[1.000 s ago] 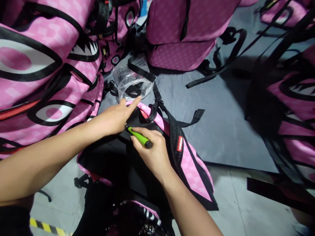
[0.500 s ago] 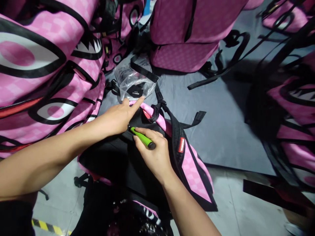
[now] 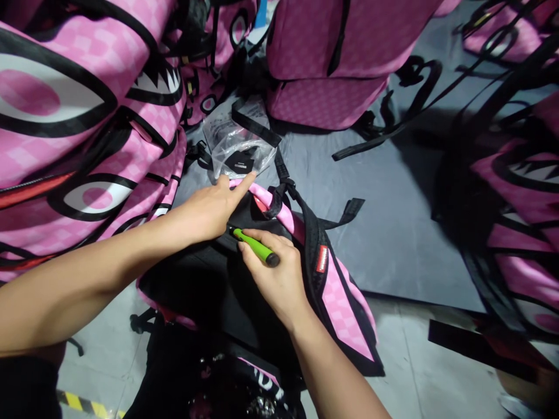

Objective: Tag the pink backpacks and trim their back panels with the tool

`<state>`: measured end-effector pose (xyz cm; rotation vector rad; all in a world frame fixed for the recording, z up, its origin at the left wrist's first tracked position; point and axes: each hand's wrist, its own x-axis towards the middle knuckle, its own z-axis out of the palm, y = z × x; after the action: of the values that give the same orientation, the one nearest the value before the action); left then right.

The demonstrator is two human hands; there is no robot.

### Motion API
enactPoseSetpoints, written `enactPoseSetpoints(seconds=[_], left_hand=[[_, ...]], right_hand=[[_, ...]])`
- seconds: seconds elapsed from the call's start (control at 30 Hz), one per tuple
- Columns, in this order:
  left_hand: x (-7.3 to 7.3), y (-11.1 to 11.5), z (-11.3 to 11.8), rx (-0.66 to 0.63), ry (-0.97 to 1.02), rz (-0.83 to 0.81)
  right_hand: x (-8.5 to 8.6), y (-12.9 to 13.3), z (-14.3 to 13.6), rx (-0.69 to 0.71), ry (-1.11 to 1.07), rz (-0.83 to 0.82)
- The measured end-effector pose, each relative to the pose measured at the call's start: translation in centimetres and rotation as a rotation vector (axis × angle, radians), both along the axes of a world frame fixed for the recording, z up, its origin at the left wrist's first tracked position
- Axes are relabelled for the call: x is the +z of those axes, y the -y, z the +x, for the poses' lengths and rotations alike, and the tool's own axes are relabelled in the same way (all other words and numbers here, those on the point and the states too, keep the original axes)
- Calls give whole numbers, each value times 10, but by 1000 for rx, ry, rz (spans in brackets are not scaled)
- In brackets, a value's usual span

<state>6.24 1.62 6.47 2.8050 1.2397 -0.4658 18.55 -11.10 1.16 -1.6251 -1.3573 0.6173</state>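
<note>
A pink and black backpack (image 3: 347, 311) lies in front of me, its black side (image 3: 192, 291) facing up. My left hand (image 3: 217, 203) holds its pink-trimmed upper edge (image 3: 286, 216), with one finger stretched along the trim and the others bent down, partly hidden. Between the fingers of my right hand (image 3: 275, 262) is a green pen-shaped tool with black ends (image 3: 257, 247). Its tip rests at the black fabric just below my left hand; what exactly it touches is too small to see. A black strap with a red label (image 3: 322, 259) runs down beside my right hand.
A clear plastic bag (image 3: 238, 137) with a black piece inside lies just beyond my left hand. Pink backpacks with eye prints (image 3: 94, 198) are piled at left. Another pink backpack (image 3: 332, 52) stands behind, and more (image 3: 524, 233) are at right on the grey table (image 3: 406, 233).
The green tool and my right hand have shifted very slightly to the right and down. My left hand stays in place on the backpack's edge.
</note>
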Motion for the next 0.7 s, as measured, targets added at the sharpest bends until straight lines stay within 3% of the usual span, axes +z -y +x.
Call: enactPoseSetpoints(seconds=[0.23, 0.43, 0.7], left_hand=[[0, -1, 0, 20, -10, -31], [3, 1, 3, 34, -26, -32], [6, 2, 5, 38, -28, -36]], right_hand=[[2, -8, -7, 11, -82, 11], [5, -6, -4, -13, 33, 10], [1, -6, -4, 0, -5, 22]])
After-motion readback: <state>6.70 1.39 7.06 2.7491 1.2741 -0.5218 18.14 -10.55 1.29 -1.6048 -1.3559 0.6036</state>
